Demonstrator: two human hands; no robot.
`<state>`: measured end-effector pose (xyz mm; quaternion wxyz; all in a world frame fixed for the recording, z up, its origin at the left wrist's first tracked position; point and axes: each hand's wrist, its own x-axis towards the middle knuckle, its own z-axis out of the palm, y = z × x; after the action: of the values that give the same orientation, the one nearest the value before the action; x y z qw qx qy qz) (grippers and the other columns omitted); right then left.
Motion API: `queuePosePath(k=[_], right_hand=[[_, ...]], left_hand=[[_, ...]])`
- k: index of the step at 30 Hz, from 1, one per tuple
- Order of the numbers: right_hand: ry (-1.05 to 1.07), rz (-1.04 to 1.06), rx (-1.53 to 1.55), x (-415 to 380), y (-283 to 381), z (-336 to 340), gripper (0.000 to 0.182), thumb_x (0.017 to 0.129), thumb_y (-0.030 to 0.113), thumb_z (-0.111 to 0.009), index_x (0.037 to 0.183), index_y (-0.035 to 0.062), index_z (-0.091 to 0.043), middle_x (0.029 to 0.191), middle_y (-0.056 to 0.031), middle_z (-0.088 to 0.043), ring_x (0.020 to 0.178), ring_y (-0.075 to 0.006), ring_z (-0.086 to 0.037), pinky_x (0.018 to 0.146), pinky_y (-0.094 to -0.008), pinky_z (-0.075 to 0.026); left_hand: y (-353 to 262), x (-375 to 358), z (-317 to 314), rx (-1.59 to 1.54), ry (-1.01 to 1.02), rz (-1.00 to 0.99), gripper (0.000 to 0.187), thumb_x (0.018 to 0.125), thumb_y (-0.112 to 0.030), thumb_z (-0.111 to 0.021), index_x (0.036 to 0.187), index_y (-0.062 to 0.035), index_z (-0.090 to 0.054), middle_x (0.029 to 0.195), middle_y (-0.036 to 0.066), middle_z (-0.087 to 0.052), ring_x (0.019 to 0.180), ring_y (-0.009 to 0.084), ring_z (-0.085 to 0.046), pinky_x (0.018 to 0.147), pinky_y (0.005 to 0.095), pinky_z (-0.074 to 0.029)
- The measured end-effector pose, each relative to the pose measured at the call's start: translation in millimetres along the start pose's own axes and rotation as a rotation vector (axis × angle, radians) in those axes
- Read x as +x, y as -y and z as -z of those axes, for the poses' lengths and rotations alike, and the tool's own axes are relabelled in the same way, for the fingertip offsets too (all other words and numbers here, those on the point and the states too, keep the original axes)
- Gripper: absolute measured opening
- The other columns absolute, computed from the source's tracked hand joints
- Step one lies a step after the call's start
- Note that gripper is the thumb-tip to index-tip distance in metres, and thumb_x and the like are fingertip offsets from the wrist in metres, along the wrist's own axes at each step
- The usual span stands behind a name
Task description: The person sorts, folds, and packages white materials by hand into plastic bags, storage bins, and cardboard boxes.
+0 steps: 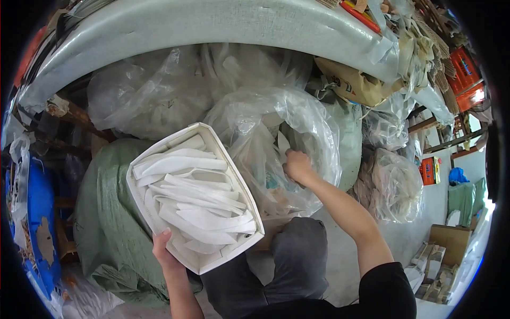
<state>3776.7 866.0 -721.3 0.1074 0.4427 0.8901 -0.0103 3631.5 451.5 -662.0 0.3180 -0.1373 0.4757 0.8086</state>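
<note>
My left hand [163, 245] grips the lower left rim of a white open box [248, 242], tilted over my lap. Inside the box lies a loose pile of flat white strips [186, 175], apparently fabric or felt. My right hand [298, 167] reaches into the mouth of a large clear plastic bag [319, 122]. Its fingers are closed, and a pale pointed strip [283, 142] sticks up from them. The fingertips are partly hidden, as are most of the bag's contents.
A green woven sack [109, 212] stands at my left, beside a blue container [40, 223]. More clear plastic bags [154, 98] sit under the covered table edge [212, 24]. At the right are another filled bag [396, 186], red crates [465, 77] and cardboard [449, 244].
</note>
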Motion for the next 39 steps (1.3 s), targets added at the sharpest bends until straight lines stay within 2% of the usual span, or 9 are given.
queuePosePath(k=[4,8,11,13,20,25,29,33,39], right_hand=[[-0.132,0.072,0.185,-21,2,51,0.025,0.084,0.024,-0.063,0.094,0.0021,-0.069,0.083,-0.0143,-0.071,0.073,-0.0328,-0.066,0.069,-0.0422,-0.054],[-0.133,0.156,0.697,3,0,58,0.032,0.086,0.034,-0.065,0.087,0.0014,-0.069,0.084,-0.0148,-0.070,0.074,-0.0328,-0.065,0.071,-0.0413,-0.052],[0.143,-0.043,0.783,44,17,13,0.037,0.084,0.037,-0.067,0.083,0.0007,-0.069,0.085,-0.0146,-0.070,0.076,-0.0316,-0.064,0.072,-0.0403,-0.051],[0.235,-0.020,0.818,70,23,-28,0.038,0.083,0.038,-0.068,0.088,0.0002,-0.070,0.089,-0.0152,-0.071,0.079,-0.0314,-0.065,0.074,-0.0389,-0.052],[0.112,-0.032,0.933,75,6,-43,0.038,0.088,0.030,-0.066,0.108,-0.0020,-0.070,0.092,-0.0139,-0.071,0.081,-0.0270,-0.065,0.075,-0.0361,-0.053],[0.448,0.122,0.572,83,22,-55,0.040,0.088,0.028,-0.064,0.116,-0.0009,-0.067,0.100,-0.0159,-0.071,0.088,-0.0298,-0.065,0.080,-0.0373,-0.053],[0.137,0.114,0.384,59,32,-37,0.043,0.088,0.026,-0.063,0.122,0.0001,-0.065,0.106,-0.0175,-0.071,0.094,-0.0320,-0.066,0.083,-0.0383,-0.054],[0.051,0.134,0.626,44,13,18,0.047,0.088,0.025,-0.061,0.128,0.0010,-0.062,0.112,-0.0191,-0.070,0.100,-0.0343,-0.066,0.087,-0.0393,-0.054],[0.346,0.032,1.131,106,59,-26,0.050,0.088,0.026,-0.059,0.132,0.0015,-0.060,0.118,-0.0200,-0.069,0.105,-0.0379,-0.066,0.091,-0.0396,-0.054]], left_hand=[[4,-7,9,-0.006,-0.049,0.013,0.064,0.083,-0.029,-0.055,0.140,0.0004,-0.053,0.131,0.019,-0.062,0.113,0.0314,-0.059,0.099,0.0375,-0.043],[8,-5,8,0.039,-0.086,-0.021,0.065,0.082,-0.029,-0.055,0.140,-0.0009,-0.054,0.131,0.018,-0.062,0.112,0.0309,-0.059,0.099,0.0373,-0.043],[9,-7,4,0.020,-0.080,0.018,0.066,0.081,-0.027,-0.056,0.141,0.0001,-0.052,0.131,0.019,-0.062,0.112,0.0313,-0.059,0.098,0.0384,-0.044],[9,-5,0,-0.011,-0.076,0.047,0.067,0.079,-0.025,-0.057,0.141,0.0010,-0.051,0.130,0.020,-0.062,0.113,0.0316,-0.059,0.097,0.0395,-0.045],[3,-15,-13,0.016,-0.121,0.056,0.070,0.078,-0.030,-0.058,0.142,-0.0005,-0.052,0.130,0.020,-0.061,0.112,0.0318,-0.059,0.097,0.0393,-0.045],[3,-13,-16,0.039,-0.137,0.035,0.070,0.078,-0.032,-0.058,0.141,-0.0011,-0.052,0.131,0.020,-0.061,0.113,0.0321,-0.059,0.097,0.0398,-0.045],[6,-15,-15,0.027,-0.177,0.046,0.070,0.078,-0.032,-0.058,0.141,-0.0011,-0.052,0.130,0.020,-0.061,0.112,0.0322,-0.059,0.097,0.0402,-0.045],[5,-13,-7,0.026,-0.147,0.037,0.071,0.078,-0.032,-0.058,0.141,-0.0010,-0.052,0.130,0.019,-0.061,0.112,0.0323,-0.058,0.096,0.0403,-0.045],[4,-16,-23,0.028,-0.188,0.015,0.070,0.078,-0.032,-0.057,0.140,-0.0006,-0.052,0.129,0.019,-0.061,0.111,0.0325,-0.058,0.096,0.0405,-0.045]])
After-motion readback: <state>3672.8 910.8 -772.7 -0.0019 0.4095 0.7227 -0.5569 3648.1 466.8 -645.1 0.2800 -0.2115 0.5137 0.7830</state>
